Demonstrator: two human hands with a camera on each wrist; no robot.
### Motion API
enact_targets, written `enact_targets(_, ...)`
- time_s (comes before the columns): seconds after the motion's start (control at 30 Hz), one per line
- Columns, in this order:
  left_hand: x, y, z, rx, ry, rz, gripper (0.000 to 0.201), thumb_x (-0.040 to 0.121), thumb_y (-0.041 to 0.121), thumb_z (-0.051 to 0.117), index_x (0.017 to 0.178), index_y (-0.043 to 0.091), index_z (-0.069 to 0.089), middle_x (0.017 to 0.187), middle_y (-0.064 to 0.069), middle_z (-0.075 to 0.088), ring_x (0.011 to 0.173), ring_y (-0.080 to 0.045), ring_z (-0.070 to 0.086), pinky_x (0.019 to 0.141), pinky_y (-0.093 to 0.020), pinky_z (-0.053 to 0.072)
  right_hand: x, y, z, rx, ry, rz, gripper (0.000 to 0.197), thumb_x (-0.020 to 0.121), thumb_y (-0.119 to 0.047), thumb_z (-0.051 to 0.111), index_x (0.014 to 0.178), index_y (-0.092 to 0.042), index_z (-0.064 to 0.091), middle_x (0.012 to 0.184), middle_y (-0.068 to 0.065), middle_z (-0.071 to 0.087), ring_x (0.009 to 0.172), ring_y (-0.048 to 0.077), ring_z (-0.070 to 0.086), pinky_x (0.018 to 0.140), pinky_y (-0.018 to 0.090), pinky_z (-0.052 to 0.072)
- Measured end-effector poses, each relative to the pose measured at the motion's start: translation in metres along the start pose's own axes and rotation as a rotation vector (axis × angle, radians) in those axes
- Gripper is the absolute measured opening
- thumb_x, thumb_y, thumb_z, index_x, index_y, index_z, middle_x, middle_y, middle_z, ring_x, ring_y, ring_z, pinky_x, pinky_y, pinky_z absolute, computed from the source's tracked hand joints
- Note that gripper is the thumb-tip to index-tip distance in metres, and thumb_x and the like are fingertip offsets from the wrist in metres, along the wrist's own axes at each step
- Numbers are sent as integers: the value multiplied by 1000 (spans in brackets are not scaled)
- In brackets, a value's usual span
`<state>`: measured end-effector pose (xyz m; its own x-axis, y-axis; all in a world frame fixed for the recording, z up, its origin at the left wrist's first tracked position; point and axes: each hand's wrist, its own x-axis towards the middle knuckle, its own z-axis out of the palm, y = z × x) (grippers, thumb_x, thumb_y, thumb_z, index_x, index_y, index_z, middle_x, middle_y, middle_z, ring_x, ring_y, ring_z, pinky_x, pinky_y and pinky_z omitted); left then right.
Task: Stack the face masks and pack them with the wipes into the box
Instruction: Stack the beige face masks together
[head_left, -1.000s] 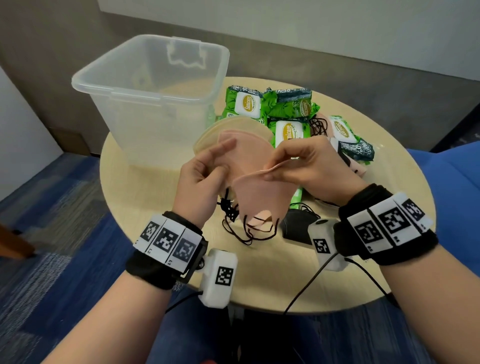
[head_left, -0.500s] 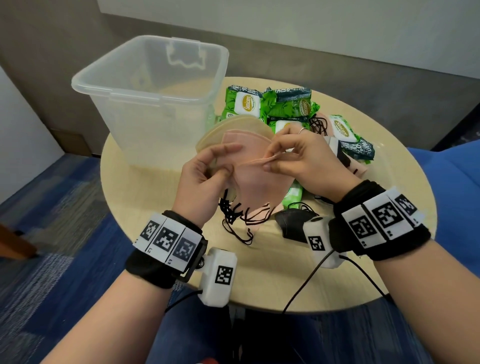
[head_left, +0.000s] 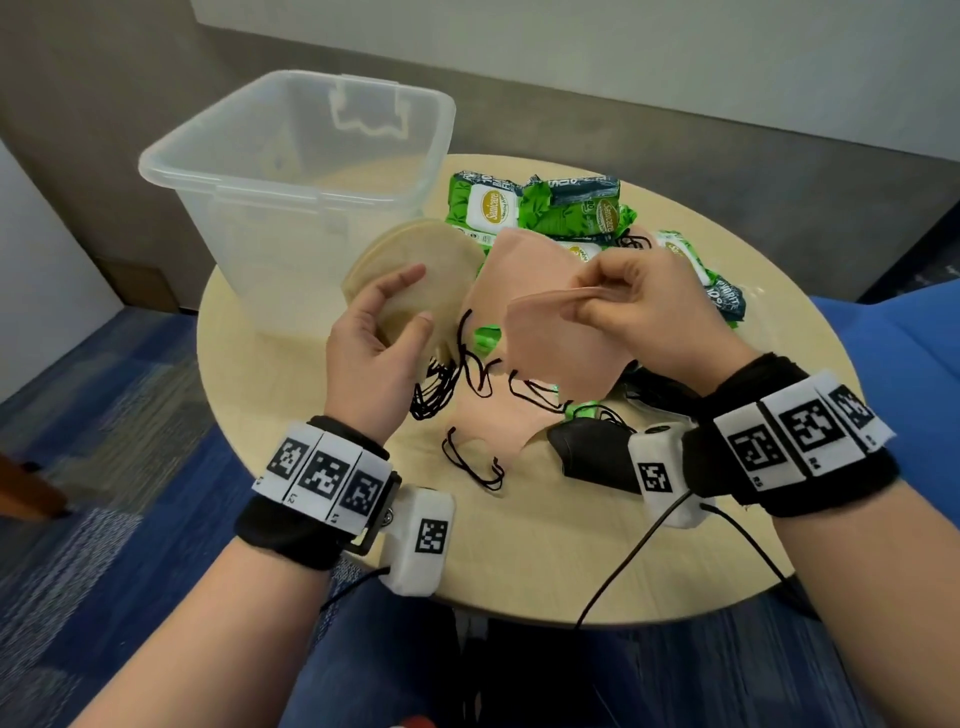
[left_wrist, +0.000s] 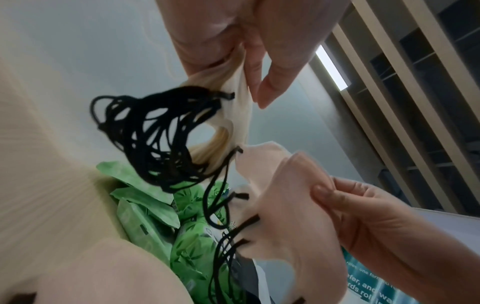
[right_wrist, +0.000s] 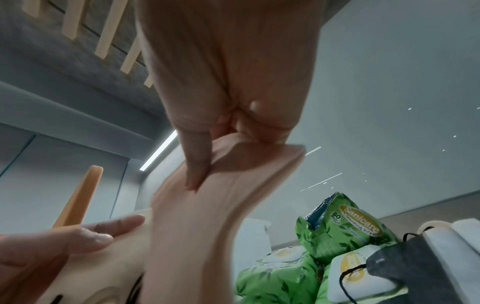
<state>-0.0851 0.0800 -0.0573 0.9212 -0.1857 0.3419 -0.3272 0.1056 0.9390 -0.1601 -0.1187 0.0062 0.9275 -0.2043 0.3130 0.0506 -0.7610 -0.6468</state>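
My left hand grips a stack of beige face masks upright above the table, and their black ear loops hang down in a tangle. To its right, my right hand pinches the top edge of a pink mask, which hangs apart from the beige stack. In the right wrist view the thumb and fingers clamp the pink mask. Another pink mask lies flat on the table. A black mask lies under my right wrist. Green wipes packs are piled behind the hands.
A clear plastic box stands open on the round wooden table, at the back left. More wipes packs lie at the right, behind my right hand. A blue seat borders the table's right side. Camera cables trail over the front edge.
The pink mask was held against the beige stack by both hands. My right hand has drawn it off to the right, and my left hand now holds only the beige stack.
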Motion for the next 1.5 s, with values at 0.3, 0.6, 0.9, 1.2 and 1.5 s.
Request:
enact_targets(0.3, 4, -1, -1, -251, -32, -182, 58, 78, 54, 46, 104, 6, 67, 78, 6, 69, 78, -13, 62, 71, -25, 45, -12, -28, -10, 518, -501, -77, 11, 68, 0, 65, 74, -8, 61, 69, -9, 64, 68, 1, 58, 68, 11, 46)
enact_targets(0.6, -8, 8, 5, -435, -394, -138, 47, 62, 52, 77, 91, 16, 72, 85, 0, 73, 79, -14, 67, 70, -26, 53, 0, -19, 1, 245, -405, -19, 9, 77, 7, 67, 81, 2, 61, 70, -1, 60, 65, -4, 54, 67, 8, 43)
enact_targets(0.9, -10, 4, 6, -135, -343, 11, 45, 77, 4, 60, 116, 26, 56, 114, 5, 61, 105, -7, 58, 90, -25, 47, 2, -19, -5, -44, -456, -96, 22, 80, -2, 68, 74, -21, 59, 74, -2, 61, 71, 0, 52, 70, 16, 41)
enact_targets(1.2, -12, 7, 7, -42, -504, 110, 69, 82, 2, 47, 129, 51, 39, 136, 0, 50, 112, -22, 55, 98, -49, 45, 8, -20, -1, -77, -370, -133, 19, 80, -2, 68, 79, -19, 60, 80, -3, 65, 78, 6, 58, 75, 18, 43)
enact_targets(1.5, -6, -5, 10, 5, -362, 27, 41, 85, -5, 45, 98, 28, 67, 100, 0, 69, 92, -5, 59, 82, -24, 43, 3, -22, -7, -127, -262, -179, 9, 79, -3, 70, 82, -9, 65, 111, 3, 46, 92, 0, 45, 77, -2, 32)
